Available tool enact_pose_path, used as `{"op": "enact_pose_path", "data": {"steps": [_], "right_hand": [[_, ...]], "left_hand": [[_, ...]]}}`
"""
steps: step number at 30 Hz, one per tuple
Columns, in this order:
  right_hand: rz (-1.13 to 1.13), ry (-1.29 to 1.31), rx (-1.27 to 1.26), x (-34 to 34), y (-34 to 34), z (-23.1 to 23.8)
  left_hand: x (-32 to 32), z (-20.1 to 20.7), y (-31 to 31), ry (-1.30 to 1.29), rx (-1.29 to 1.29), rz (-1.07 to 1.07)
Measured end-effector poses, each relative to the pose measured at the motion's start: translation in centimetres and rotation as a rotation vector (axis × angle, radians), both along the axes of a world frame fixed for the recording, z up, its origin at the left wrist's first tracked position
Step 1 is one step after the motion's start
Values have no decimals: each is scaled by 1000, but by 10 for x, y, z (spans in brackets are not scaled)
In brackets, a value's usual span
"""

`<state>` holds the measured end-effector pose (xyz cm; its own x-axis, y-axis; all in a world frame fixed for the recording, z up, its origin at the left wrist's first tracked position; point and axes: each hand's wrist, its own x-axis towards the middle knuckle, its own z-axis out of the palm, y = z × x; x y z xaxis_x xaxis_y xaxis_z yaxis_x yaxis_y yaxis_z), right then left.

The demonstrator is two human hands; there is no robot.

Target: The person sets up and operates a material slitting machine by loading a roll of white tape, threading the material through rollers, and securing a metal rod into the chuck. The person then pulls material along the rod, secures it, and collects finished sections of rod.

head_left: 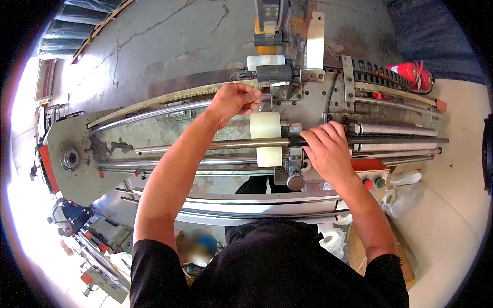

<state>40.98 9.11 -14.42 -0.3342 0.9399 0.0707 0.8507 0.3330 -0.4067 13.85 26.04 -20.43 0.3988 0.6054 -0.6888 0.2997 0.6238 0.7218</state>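
Note:
My left hand (pixel 236 102) is closed in a pinch above the machine, just left of a dark roller (pixel 273 73). What its fingertips hold, if anything, is too small to make out. Below and to the right of it, a wide pale-yellow roll (pixel 265 126) sits around a long metal shaft (pixel 215 146). My right hand (pixel 328 153) lies over the darker stretch of that shaft, right of the roll, with its fingers curled round it. Under the shaft near this hand is a metal block with a round knob (pixel 295 181).
A white roller (pixel 265 62) is mounted behind the dark one. Red and green buttons (pixel 379 182) sit on a red box at right. Fire extinguishers (pixel 413 74) stand far right. Polished rails (pixel 154 120) cross the machine; a bearing hub (pixel 71 159) is at its left end.

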Motion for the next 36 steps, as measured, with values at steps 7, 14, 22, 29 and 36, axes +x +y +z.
{"op": "enact_pose_path", "data": {"steps": [7,14,22,29,36], "right_hand": [[-5,83,-55,2,1,-7],[-7,137,-39,3,-16,7],[21,140,-36,4,-29,14],[6,160,-97,4,-39,5],[-32,192,-75,2,-31,3]], "left_hand": [[-16,-6,-4,121,117,-115],[-33,-40,-18,227,25,-281],[-45,-29,-62,-116,-159,-401],[-32,49,-67,58,-43,-458],[3,105,-117,123,181,-367]]}}
